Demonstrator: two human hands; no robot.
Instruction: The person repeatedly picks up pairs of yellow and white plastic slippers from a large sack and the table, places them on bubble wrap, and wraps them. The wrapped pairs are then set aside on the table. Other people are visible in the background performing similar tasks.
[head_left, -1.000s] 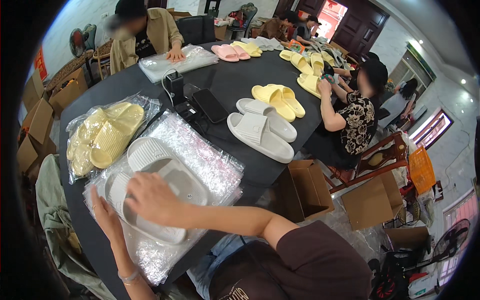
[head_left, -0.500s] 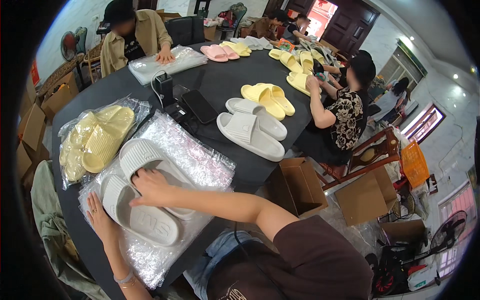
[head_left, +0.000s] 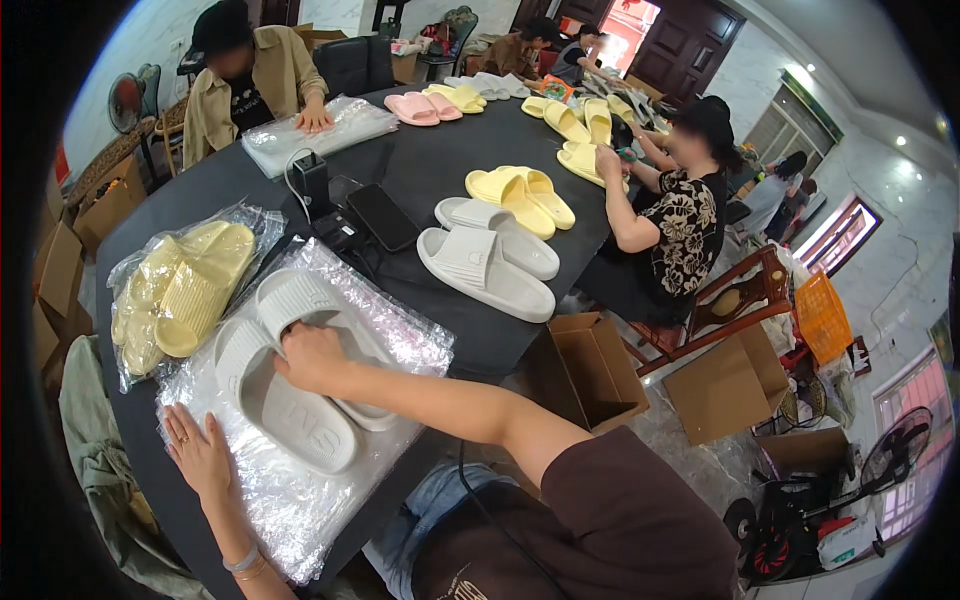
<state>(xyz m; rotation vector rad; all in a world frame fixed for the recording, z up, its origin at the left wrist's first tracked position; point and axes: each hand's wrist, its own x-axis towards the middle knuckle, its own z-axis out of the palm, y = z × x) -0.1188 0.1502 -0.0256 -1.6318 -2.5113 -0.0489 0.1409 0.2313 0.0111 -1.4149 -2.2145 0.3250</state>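
Observation:
A pair of light grey slippers (head_left: 300, 430) lies side by side, toes pointing away from me, on a stack of clear plastic bags (head_left: 275, 515). My right hand (head_left: 312, 358) reaches across from the right, its fingers curled round the inner edges where the two slippers meet. Part of that grip is hidden behind the hand. Flat on the left side of the bag stack rests my left hand (head_left: 197, 450), fingers stretched out and slightly apart. It holds nothing and is apart from the slippers. Yellow slippers in a clear bag (head_left: 185, 290) lie just beyond it.
Farther along the dark table (head_left: 330, 180) are a black phone (head_left: 383, 217), a black charger (head_left: 312, 185), another grey pair (head_left: 490, 270) and yellow slippers (head_left: 520, 200). Co-workers sit around it, one beside a bag pile (head_left: 320, 135). An open carton (head_left: 590, 370) stands on the floor at right.
The grey slippers have shifted slightly away and to the right over the bags, with my right hand on them. My left hand has drawn back from the slipper's side onto the bags.

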